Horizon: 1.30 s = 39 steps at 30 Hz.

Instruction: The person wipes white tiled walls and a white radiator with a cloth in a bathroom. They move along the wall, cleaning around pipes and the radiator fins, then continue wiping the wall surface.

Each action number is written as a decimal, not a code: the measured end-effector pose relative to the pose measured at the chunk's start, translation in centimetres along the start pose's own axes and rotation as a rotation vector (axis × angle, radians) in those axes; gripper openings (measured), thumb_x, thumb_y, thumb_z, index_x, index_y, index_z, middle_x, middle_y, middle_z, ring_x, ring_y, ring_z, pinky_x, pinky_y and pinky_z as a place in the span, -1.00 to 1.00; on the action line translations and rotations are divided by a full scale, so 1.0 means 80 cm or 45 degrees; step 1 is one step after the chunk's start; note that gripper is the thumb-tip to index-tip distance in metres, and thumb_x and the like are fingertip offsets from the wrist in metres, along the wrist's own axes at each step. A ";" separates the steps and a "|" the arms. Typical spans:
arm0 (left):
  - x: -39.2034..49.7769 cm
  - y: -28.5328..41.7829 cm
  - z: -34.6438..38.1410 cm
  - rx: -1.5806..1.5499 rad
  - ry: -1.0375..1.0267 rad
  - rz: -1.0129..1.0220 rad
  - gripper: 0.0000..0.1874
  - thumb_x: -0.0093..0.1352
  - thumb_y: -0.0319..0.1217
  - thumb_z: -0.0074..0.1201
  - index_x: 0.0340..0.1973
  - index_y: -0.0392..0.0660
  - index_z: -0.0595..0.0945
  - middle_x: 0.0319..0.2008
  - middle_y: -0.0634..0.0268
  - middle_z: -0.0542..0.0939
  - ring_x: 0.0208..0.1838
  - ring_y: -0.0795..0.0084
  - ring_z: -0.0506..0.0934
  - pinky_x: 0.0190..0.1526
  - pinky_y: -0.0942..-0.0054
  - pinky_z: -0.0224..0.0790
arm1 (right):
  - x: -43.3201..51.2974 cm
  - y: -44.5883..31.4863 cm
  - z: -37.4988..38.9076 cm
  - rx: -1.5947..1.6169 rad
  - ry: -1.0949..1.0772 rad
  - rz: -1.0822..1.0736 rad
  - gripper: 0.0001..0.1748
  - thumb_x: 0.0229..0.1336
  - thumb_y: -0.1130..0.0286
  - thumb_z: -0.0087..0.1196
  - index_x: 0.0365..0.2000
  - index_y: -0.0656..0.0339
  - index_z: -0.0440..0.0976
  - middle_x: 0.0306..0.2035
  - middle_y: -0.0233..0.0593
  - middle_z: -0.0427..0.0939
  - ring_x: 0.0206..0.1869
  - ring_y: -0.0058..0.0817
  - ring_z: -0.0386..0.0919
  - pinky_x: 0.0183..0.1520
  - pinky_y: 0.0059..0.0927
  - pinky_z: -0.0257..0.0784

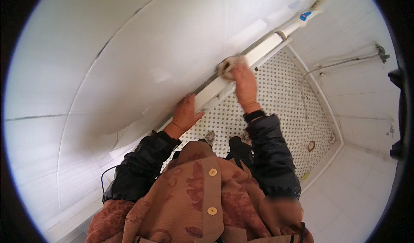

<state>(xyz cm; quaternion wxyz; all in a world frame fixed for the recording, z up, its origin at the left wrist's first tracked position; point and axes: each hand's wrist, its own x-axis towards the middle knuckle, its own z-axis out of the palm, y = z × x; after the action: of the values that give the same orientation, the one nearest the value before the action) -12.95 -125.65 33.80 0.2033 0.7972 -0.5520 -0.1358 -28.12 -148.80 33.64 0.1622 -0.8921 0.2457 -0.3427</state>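
Observation:
My right hand (pixel 245 84) presses a rumpled, brown-stained cloth (pixel 231 67) onto the top of a long white boxed rail (pixel 266 47) along the wall. The cloth looks slightly blurred, and part of my fingers is hidden. Lower on the same rail rests my left hand (pixel 185 118), its thumb apart from the fingers and nothing seen in its grasp. The fingertips lie against the wall side of the rail. Behind it rises a pale wall (pixel 168 45) with a dark joint line.
A white pipe with a blue-handled valve (pixel 305 15) continues beyond the rail. Below lies a tiled floor with green dots (pixel 278 78) and a round drain (pixel 311 146). A thin hose (pixel 349 61) runs from a tap (pixel 382 53) on the right wall. White pipe (pixel 320 84) edges the floor.

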 end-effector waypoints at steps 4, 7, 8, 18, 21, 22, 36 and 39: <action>0.052 0.030 0.026 0.095 -0.150 -0.097 -0.18 0.23 -0.21 0.34 0.30 -0.30 0.32 0.14 -0.20 0.50 0.21 -0.16 0.48 0.25 0.08 0.34 | -0.040 -0.039 0.016 0.168 -0.096 -0.216 -0.64 0.05 0.54 0.06 -0.08 0.21 0.54 0.10 -0.11 0.52 0.26 -0.11 0.42 0.30 -0.06 0.32; 0.067 0.044 0.032 0.089 -0.122 -0.205 -0.25 0.23 -0.17 0.34 0.22 -0.28 0.39 0.05 -0.16 0.55 0.10 -0.15 0.55 0.14 0.06 0.42 | -0.044 -0.016 0.014 0.195 -0.157 -0.283 -0.64 0.03 0.54 0.06 -0.09 0.22 0.54 0.13 -0.10 0.51 0.32 -0.12 0.39 0.36 0.01 0.26; 0.067 0.046 0.033 0.139 -0.081 -0.217 -0.27 0.23 -0.13 0.33 0.18 -0.25 0.40 0.01 -0.12 0.57 0.06 -0.14 0.56 0.09 0.04 0.44 | -0.038 -0.002 0.011 0.156 -0.171 -0.297 -0.67 0.03 0.54 0.06 -0.13 0.23 0.55 0.12 -0.11 0.51 0.31 -0.12 0.38 0.35 0.04 0.26; 0.067 0.051 0.035 0.301 -0.057 -0.307 -0.38 0.22 -0.11 0.31 0.05 -0.18 0.44 -0.12 -0.04 0.61 -0.06 -0.10 0.60 -0.06 0.01 0.48 | 0.109 0.224 -0.016 -0.140 0.186 0.072 -0.74 0.05 0.53 0.06 -0.18 0.27 0.52 0.06 -0.06 0.52 0.28 -0.05 0.38 0.33 0.04 0.25; 0.070 0.054 0.035 0.314 -0.030 -0.288 -0.39 0.21 -0.11 0.32 0.05 -0.17 0.45 -0.11 -0.04 0.61 -0.05 -0.09 0.60 -0.06 0.01 0.49 | 0.112 0.223 -0.014 -0.108 0.268 0.129 -0.72 0.13 0.55 0.04 -0.10 0.25 0.53 0.08 -0.06 0.52 0.27 0.02 0.39 0.30 0.05 0.27; 0.070 0.055 0.036 0.307 -0.027 -0.284 -0.39 0.21 -0.11 0.32 0.04 -0.16 0.46 -0.11 -0.04 0.62 -0.04 -0.09 0.60 -0.06 0.01 0.49 | 0.107 0.217 -0.013 -0.094 0.298 0.136 -0.72 0.12 0.57 0.05 -0.12 0.27 0.52 0.10 -0.04 0.50 0.27 0.07 0.38 0.30 0.03 0.27; 0.069 0.046 0.044 0.347 -0.008 -0.259 -0.36 0.20 -0.10 0.32 0.04 -0.21 0.46 -0.15 -0.06 0.60 -0.07 -0.14 0.59 -0.09 -0.03 0.48 | 0.117 0.294 -0.104 -0.095 0.545 0.172 -0.62 -0.01 0.66 0.08 -0.10 0.32 0.54 -0.05 -0.05 0.57 0.05 0.00 0.49 0.13 -0.07 0.42; 0.067 0.043 0.045 0.380 -0.056 -0.269 -0.32 0.19 -0.09 0.33 0.09 -0.22 0.46 -0.12 -0.07 0.60 -0.05 -0.14 0.59 -0.08 -0.03 0.48 | 0.146 0.334 -0.105 -0.127 0.436 0.230 -0.63 0.00 0.66 0.07 -0.12 0.24 0.58 -0.02 -0.12 0.58 0.05 -0.03 0.49 0.14 -0.12 0.43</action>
<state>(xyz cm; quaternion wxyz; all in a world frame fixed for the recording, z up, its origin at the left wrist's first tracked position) -15.46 -132.37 32.31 0.0553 0.8688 -0.4836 -0.0905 -35.14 -178.29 33.56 0.1038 -0.8019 0.3656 -0.4609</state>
